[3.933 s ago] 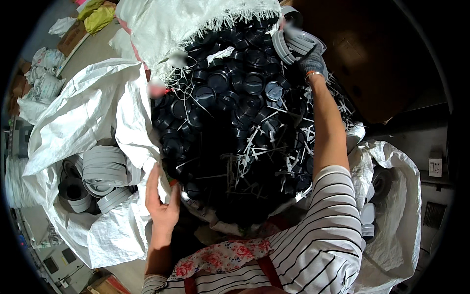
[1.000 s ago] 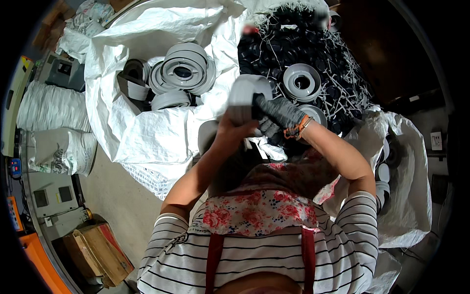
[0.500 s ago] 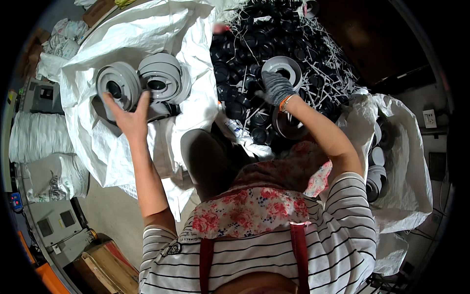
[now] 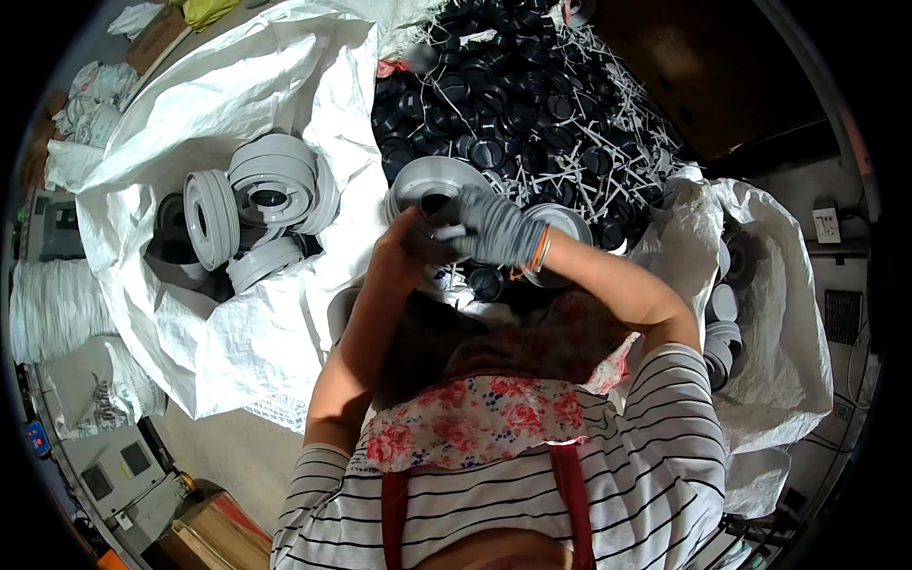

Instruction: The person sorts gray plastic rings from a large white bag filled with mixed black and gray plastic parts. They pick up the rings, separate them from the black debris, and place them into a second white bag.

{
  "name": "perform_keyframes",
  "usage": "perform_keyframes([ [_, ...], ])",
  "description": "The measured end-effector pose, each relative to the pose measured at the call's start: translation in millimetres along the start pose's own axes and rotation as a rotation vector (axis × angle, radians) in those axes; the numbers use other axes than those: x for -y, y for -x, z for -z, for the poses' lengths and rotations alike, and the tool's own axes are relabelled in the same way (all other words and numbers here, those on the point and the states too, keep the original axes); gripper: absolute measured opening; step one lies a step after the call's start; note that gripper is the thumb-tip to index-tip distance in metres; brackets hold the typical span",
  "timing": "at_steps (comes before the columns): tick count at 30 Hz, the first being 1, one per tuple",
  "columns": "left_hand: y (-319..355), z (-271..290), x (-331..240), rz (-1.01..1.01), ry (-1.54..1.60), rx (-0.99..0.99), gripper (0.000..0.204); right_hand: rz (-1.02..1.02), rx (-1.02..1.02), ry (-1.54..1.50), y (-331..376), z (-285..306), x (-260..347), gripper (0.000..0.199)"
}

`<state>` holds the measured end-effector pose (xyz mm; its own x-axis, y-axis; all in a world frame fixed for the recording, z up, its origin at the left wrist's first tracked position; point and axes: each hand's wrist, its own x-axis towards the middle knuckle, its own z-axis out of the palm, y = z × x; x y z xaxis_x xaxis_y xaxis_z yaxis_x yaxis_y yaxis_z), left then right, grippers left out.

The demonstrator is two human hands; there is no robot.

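In front of me, a grey plastic flanged ring (image 4: 439,178) is tilted between my hands. My bare left hand (image 4: 401,249) grips its near left edge. My right hand (image 4: 499,228), in a grey knitted glove, has its fingers curled at the near side of the ring's hole, partly hidden. A small white piece (image 4: 448,232) shows between the hands; what it is I cannot make out. Under my right wrist lies a second grey ring (image 4: 567,220). Several stacked grey rings (image 4: 273,171) rest in the open white woven sack (image 4: 332,85) to the left.
Beyond my hands spreads a heap of black round caps (image 4: 518,100) mixed with thin white plastic sticks (image 4: 617,95). Another white sack (image 4: 784,332) on the right holds grey round parts (image 4: 722,342). Cardboard (image 4: 223,532) lies at lower left. A socket (image 4: 826,225) is on the right wall.
My left hand has come right from the sack to the grey ring, leaving a ring tipped over there. My right hand has brought the ring nearer and left over the heap.
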<state>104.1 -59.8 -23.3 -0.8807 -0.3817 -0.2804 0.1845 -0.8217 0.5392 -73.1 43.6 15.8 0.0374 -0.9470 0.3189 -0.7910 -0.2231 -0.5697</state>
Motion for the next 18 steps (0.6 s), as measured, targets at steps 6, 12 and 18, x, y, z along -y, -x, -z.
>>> perform_keyframes([
  [6, -5.8, -11.0, 5.9, -0.013, -0.27, -0.279, 0.029, -0.785, -0.31, 0.776, 15.9, 59.4, -164.2, 0.065],
  [12, -10.3, -28.8, 13.2, -0.072, -0.307, -0.307, 0.03, -1.088, 0.188, 0.516, 30.1, 66.3, -223.9, 0.045],
  [18, 0.6, -46.1, 10.5, -0.154, -0.304, -0.252, 0.028, -0.777, -0.083, 0.613, 0.6, 70.9, -112.0, 0.062],
])
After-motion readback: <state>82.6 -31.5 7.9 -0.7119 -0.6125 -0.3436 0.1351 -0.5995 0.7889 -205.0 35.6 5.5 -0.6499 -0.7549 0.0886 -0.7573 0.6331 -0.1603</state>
